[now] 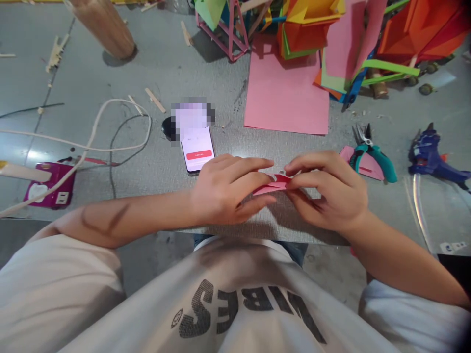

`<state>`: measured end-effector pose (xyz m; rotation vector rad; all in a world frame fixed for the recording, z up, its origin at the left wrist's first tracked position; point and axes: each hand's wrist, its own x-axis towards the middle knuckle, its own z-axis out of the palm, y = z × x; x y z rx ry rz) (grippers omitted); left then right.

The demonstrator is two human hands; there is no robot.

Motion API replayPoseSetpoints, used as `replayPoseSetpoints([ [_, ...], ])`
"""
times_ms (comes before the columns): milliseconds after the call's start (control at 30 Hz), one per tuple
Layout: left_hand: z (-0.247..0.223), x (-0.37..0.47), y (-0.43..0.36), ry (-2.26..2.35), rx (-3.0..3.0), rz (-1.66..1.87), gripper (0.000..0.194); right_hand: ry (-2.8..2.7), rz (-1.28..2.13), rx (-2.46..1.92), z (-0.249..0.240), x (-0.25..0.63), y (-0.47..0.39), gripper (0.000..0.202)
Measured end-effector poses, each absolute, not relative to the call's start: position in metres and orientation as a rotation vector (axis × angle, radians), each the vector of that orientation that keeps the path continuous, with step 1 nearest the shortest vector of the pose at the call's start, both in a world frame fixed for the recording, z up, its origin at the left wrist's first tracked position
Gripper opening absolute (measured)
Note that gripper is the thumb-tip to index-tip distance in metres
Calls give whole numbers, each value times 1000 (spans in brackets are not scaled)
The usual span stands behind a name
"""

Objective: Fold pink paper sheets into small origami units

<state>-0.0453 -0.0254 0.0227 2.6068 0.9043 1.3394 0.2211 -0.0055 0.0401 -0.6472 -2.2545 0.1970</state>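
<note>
Between my two hands is a small folded piece of pink paper (273, 185), held just above the front part of the table. My left hand (230, 189) grips its left end, thumb below and fingers above. At the right end, the fingertips of my right hand (327, 189) pinch the paper. A small greyish bit shows at the paper's upper edge, too small to name. The phone (198, 150) with a lit screen lies just beyond my left hand. Teal-handled pliers (372, 153) rest on a pink paper piece (364, 166) past my right hand.
A blue glue gun (434, 157) lies at the right. Pink sheets (287, 93) lie ahead, with folded coloured paper models (309, 24) behind. At the left are a magenta power socket box (51, 184), a looping white cable (99, 117) and a brown cylinder (105, 29).
</note>
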Motion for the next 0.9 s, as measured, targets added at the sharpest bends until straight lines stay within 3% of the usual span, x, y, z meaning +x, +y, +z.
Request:
replayPoseSetpoints([
  [100,32,-51,-19,917,2747,1275,15,-2253,26,-602,45,225,-3,21],
  [233,37,-54,-17,886,2761,1199,7,-2273,-24,-629,43,221,-3,14],
  [500,41,-46,-25,816,2684,1148,6,-2319,-2,-655,38,211,-13,9],
  [900,73,-59,-23,850,2450,702,18,-2274,90,-577,37,214,-12,3],
])
